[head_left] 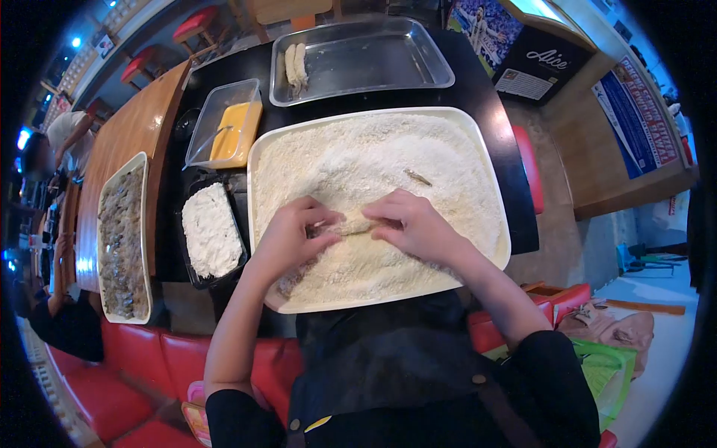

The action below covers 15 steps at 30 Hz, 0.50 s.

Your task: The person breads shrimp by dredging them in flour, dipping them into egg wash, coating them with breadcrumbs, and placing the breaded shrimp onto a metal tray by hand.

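A large white tray (502, 187) full of pale crumbs (358, 142) lies in front of me. Over its middle, my left hand (302, 231) and my right hand (411, 224) face each other with fingers curled round the two ends of a crumb-coated piece (351, 223). Farther back in the crumbs rests a small brownish piece with a tail (418, 178). To the left stand a clear container of orange-yellow liquid (237, 134) with a utensil in it, and a black tray of white powder (211, 230).
A metal tray (373, 63) at the back holds coated sticks (296, 67). At the left, a long tray (123, 239) holds greyish pieces. Red seats (198, 358) stand along the near side. Other people (67, 134) are at the far left.
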Motion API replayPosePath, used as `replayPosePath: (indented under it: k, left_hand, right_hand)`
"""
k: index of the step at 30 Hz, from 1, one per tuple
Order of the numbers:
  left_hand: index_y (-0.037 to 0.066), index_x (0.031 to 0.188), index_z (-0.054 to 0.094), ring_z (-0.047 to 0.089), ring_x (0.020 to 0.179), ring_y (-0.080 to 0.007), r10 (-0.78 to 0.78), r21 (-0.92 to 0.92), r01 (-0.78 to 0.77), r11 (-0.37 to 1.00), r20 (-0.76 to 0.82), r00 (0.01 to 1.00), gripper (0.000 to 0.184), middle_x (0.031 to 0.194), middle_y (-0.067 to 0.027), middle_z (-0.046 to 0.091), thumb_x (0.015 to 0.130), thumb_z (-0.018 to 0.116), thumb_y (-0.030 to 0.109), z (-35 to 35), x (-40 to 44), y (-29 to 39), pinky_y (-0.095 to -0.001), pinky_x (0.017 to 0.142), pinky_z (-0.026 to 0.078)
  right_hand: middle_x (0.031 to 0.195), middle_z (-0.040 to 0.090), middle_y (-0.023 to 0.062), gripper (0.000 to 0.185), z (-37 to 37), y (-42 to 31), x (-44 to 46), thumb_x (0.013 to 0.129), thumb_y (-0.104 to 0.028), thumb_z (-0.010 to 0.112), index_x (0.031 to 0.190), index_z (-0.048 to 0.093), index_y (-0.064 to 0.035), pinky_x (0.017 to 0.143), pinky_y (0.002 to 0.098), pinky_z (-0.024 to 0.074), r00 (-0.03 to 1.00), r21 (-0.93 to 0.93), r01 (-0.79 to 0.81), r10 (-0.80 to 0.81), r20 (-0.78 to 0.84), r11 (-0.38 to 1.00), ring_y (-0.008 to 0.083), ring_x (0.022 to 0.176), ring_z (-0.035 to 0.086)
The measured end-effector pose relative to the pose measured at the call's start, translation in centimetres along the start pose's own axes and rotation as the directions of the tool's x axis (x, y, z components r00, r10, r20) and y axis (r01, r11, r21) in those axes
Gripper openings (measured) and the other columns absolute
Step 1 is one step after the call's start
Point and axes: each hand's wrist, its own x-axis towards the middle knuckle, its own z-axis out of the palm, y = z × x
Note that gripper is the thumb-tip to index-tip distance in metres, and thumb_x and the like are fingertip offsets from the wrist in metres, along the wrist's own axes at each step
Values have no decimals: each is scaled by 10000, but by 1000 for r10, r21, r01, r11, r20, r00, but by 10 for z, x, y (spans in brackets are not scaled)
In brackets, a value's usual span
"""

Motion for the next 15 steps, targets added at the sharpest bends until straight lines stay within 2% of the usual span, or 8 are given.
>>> replayPosePath:
  k: [2, 4, 5, 11, 14, 15]
  left_hand:
    - [56, 1066, 727, 646, 834, -194, 28, -27, -28, 999, -27, 999, 360, 955, -91, 663, 731, 834, 132, 4, 3, 10, -288, 727, 512]
    - [60, 1075, 725, 648, 847, -196, 22, -116, -25, 993, -27, 999, 355, 967, -93, 660, 742, 826, 133, 13, 5, 16, -288, 741, 517]
    - [51, 1039, 734, 658, 843, -197, -10, -165, 6, 986, -28, 1000, 294, 936, -95, 673, 763, 809, 122, 19, 8, 22, -288, 756, 522]
    - [39, 956, 752, 672, 804, -204, -55, -117, 52, 992, -23, 998, 167, 839, -94, 686, 801, 768, 100, 28, 12, 25, -294, 743, 526]
    - [41, 967, 751, 672, 807, -217, 64, -185, -57, 981, 34, 997, 182, 860, -99, 684, 802, 769, 115, 23, 16, 18, -310, 734, 529]
    - [41, 967, 751, 672, 807, -224, 67, -108, -71, 992, -40, 997, 186, 865, -100, 685, 799, 771, 119, 24, 16, 17, -314, 735, 530]
  right_hand:
    - [840, 663, 125, 167, -10, -7, -4, 766, -72, 730, 917, 716, -4, 816, 381, 506, 996, 47, -85, 86, -14, 995, 303, 887, 623]
    - [836, 663, 124, 175, -11, -1, -7, 764, -76, 736, 921, 716, -2, 806, 378, 509, 998, 15, -62, 62, 0, 998, 303, 890, 623]
    - [834, 663, 123, 179, -11, 3, -9, 763, -78, 739, 923, 716, -1, 801, 376, 511, 999, 0, -50, 50, 5, 999, 303, 892, 623]
    - [879, 679, 125, 214, -11, 2, -10, 750, -82, 762, 946, 714, -9, 781, 368, 524, 992, -10, -119, 119, 48, 993, 296, 897, 631]
    - [892, 681, 103, 277, -12, -3, -9, 726, -27, 786, 996, 724, -26, 701, 309, 528, 994, 71, -4, 11, -109, 998, 229, 822, 661]
    - [907, 679, 102, 293, -14, -2, -10, 723, -29, 791, 1009, 724, -28, 701, 304, 530, 994, 51, -21, 26, -106, 998, 224, 827, 662]
